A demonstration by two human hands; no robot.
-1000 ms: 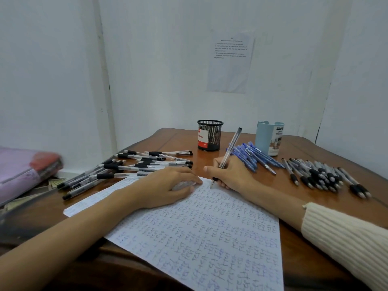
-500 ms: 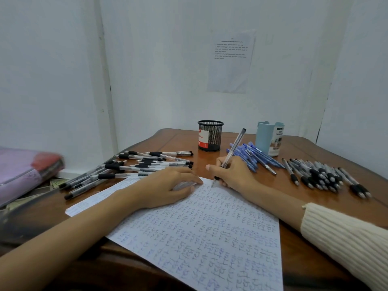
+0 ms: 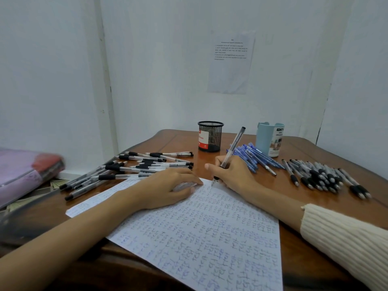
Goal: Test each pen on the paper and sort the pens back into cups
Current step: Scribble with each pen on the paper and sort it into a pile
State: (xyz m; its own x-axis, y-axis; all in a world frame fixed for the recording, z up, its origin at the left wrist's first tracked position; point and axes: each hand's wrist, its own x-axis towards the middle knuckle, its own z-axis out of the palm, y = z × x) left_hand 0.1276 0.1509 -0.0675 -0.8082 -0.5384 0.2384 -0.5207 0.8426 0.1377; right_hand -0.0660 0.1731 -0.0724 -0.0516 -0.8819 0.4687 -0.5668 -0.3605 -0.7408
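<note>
A white paper (image 3: 210, 238), covered in small handwritten words, lies on the wooden table (image 3: 304, 148). My right hand (image 3: 233, 175) grips a clear pen (image 3: 234, 147) with its tip touching the paper's top edge. My left hand (image 3: 168, 187) rests on the paper, fingers curled over a small clear pen cap (image 3: 182, 186). A black mesh cup (image 3: 210, 136) and a light blue cup (image 3: 269, 139) stand at the back. Black-grip pens (image 3: 136, 166) lie in a pile at the left, blue pens (image 3: 256, 156) beside the blue cup, and more black-tipped pens (image 3: 319, 175) at the right.
A pink and red bundle (image 3: 25, 166) lies beyond the table's left edge. A printed sheet (image 3: 231, 61) hangs on the white wall behind the cups. The table sits in a corner, with walls close at the back and right.
My right hand and the pen have shifted slightly to the right along the paper's top edge. My left hand has stayed in place.
</note>
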